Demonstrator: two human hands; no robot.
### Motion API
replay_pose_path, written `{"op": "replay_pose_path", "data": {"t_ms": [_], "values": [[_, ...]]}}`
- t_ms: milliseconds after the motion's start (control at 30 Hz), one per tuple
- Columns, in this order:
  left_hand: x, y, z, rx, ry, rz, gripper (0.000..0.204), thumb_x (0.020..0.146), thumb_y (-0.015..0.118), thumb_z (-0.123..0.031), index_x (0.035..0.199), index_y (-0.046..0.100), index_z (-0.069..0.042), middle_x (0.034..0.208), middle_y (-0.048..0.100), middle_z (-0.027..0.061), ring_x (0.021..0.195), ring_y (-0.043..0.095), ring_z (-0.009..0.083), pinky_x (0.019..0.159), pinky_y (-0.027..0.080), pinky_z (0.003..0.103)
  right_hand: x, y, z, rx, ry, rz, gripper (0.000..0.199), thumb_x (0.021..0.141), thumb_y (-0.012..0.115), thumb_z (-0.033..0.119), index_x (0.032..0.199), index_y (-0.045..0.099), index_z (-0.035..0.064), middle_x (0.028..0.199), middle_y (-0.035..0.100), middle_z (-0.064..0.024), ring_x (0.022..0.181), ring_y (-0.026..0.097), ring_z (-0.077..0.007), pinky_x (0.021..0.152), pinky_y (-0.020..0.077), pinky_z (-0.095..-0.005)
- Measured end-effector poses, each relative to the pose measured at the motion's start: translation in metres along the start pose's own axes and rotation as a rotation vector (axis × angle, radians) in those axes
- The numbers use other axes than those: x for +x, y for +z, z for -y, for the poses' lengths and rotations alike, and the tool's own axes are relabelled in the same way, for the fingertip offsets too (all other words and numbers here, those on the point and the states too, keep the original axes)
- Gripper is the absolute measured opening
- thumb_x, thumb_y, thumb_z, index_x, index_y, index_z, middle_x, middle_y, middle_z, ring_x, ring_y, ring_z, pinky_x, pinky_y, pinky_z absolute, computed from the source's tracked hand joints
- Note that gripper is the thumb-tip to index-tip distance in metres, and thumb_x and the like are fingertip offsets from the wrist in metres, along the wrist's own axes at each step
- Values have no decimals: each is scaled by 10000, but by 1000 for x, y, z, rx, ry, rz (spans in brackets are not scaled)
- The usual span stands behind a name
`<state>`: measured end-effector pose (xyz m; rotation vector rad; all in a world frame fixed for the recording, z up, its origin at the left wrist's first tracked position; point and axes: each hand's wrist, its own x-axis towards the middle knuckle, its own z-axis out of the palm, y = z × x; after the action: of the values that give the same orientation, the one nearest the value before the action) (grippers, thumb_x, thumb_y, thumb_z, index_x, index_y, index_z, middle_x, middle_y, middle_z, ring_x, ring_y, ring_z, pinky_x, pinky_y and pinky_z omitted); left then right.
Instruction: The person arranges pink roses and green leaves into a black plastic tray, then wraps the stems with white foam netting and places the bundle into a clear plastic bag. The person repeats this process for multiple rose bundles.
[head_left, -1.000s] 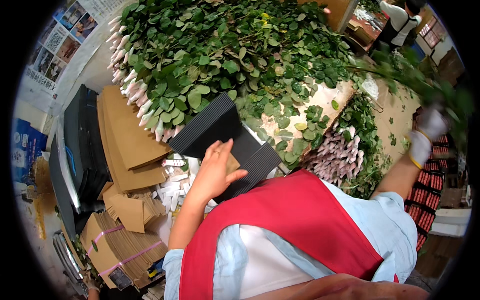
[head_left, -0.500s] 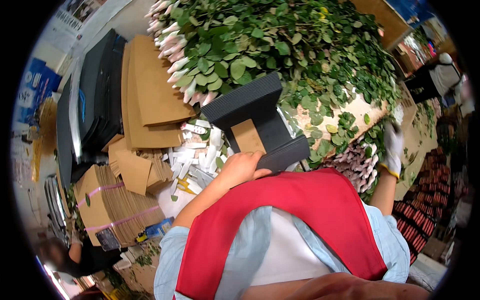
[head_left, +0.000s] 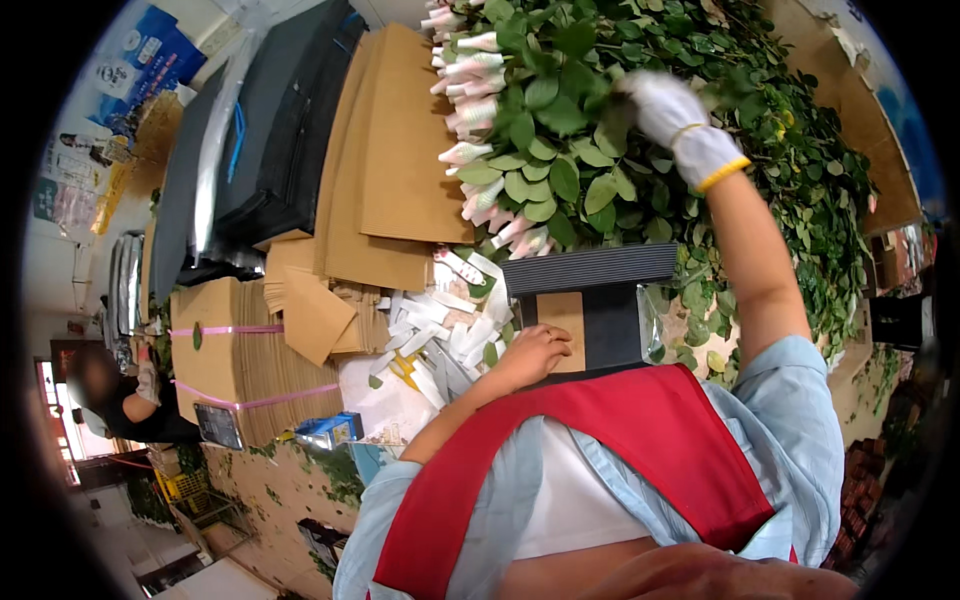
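Note:
My left hand is bare and lies with fingers outstretched on a small brown cardboard piece. That piece sits inside a folded black corrugated sheet, whose ribbed far flap stands up. My right hand, in a white glove with a yellow cuff, reaches over a big pile of leafy flower stems. Motion blurs its fingers among the leaves, so whether they hold a stem is unclear. White-and-pink sleeves cover the flower heads along the pile's left side.
White strips lie scattered left of the black sheet. Further left stand brown cardboard sheets, black boards and a strapped cardboard stack with a phone against it. Another person is at far left.
My right hand has swung from the low right, beside the pale bundled flowers, up onto the leafy pile. My left hand stays at the black sheet. The view has turned.

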<state>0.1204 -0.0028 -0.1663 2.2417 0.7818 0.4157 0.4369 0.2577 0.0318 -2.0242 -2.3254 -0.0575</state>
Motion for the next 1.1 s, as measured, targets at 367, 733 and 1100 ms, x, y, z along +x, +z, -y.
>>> {"op": "replay_pose_path", "data": {"t_ms": [367,733,1100], "values": [[4,-2,-8,11,19,-9,134,834,640,-108,947,712,-111,1166,651,21,1135,549,249,953,416,398,-151,-63,-5,-47,-70,21,297,801,663,85,1097,685,106,1065,675,-135,972,655,-331,840,555,-402],[4,-9,-8,-87,-7,-30,140,835,660,-63,966,707,-48,1139,692,85,1075,624,299,938,486,396,-39,-15,26,-37,-252,-391,170,898,532,166,935,685,101,995,702,-124,915,672,-317,822,569,-434],[4,-9,-13,-89,18,-25,125,833,654,-61,943,711,-38,1156,685,103,1077,619,309,925,501,379,-63,38,15,59,-232,-148,518,768,693,91,1263,545,126,1188,646,-113,1105,626,-302,1022,442,-509]]}}
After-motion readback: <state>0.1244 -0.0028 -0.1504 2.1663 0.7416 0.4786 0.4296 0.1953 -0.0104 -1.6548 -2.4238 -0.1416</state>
